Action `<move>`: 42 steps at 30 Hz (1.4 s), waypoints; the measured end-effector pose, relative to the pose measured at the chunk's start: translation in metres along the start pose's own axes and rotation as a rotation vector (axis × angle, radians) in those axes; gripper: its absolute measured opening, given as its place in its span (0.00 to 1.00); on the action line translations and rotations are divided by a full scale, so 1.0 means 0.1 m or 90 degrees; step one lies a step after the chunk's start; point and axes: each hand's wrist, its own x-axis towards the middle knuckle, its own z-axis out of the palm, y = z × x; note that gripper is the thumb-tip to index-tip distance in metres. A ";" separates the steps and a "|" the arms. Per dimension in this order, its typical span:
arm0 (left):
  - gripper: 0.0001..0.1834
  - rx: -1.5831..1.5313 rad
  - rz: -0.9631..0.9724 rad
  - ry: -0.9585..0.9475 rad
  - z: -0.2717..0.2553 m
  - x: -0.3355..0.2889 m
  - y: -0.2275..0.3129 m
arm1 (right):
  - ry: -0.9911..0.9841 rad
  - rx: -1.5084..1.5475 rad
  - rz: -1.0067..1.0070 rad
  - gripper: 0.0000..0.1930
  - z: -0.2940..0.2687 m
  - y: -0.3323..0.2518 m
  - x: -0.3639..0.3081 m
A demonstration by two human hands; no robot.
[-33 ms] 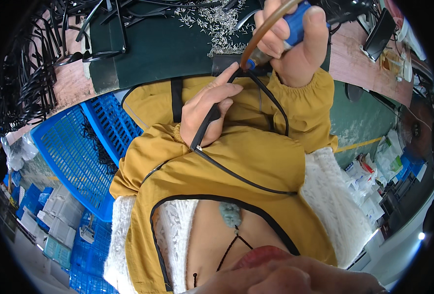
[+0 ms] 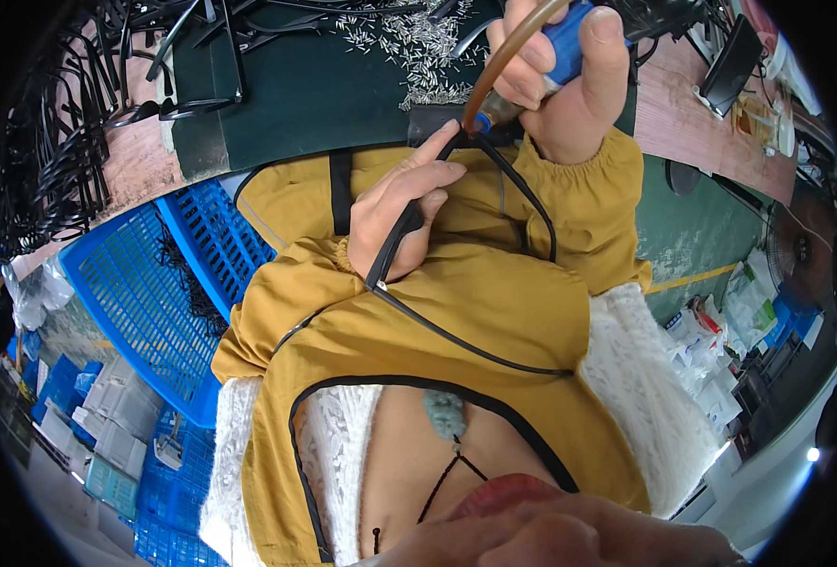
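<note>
My left hand (image 2: 390,217) is closed around the front of a black eyeglass frame (image 2: 395,248), whose two temples stand open. One temple reaches down across my mustard-yellow apron; the other curves toward my right sleeve. Wrapped in my right hand (image 2: 574,113) is a blue powered screwdriver (image 2: 566,42), its clear, blue-ringed nose slanting down to the frame's far corner. A brown tube (image 2: 499,71) bends down in front to that same tip. My left index finger points up beside this spot, and the exact contact is hidden there.
Small silver screws (image 2: 418,61) lie heaped on the dark green mat (image 2: 295,94). Many black frames (image 2: 69,123) crowd the table's left side. Blue baskets (image 2: 135,293) stand below at left. A phone-like dark slab (image 2: 732,66) leans at right, and a fan (image 2: 796,248) stands beyond.
My right hand and the screwdriver have shifted very slightly left. My left hand and the eyeglass frame stay almost in place.
</note>
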 end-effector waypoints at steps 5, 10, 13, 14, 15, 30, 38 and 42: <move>0.08 -0.040 -0.066 0.023 0.01 -0.04 -0.04 | -0.021 0.159 0.028 0.19 -0.13 0.04 -0.06; 0.09 0.051 -0.068 0.099 -0.46 0.06 0.35 | 0.030 0.124 0.019 0.27 -0.30 -0.24 -0.15; 0.14 0.202 -0.068 0.342 -1.01 0.00 0.79 | 0.147 0.062 -0.046 0.25 -0.49 -0.56 -0.17; 0.15 0.269 -0.162 0.403 -1.22 -0.03 0.90 | 0.166 0.051 -0.087 0.25 -0.56 -0.61 -0.18; 0.16 0.334 -0.259 0.490 -1.40 -0.05 0.98 | 0.239 0.010 -0.115 0.23 -0.62 -0.66 -0.19; 0.49 0.208 -0.106 0.563 -1.64 0.50 0.84 | 0.259 -0.270 -0.179 0.29 -0.94 -0.56 -0.31; 0.43 0.693 0.035 0.617 -1.73 0.97 0.05 | 0.342 -0.563 -0.203 0.31 -1.13 -0.56 -0.23; 0.18 0.784 0.153 0.183 -1.69 1.09 0.06 | 0.213 -1.096 -0.150 0.21 -1.21 -0.69 -0.22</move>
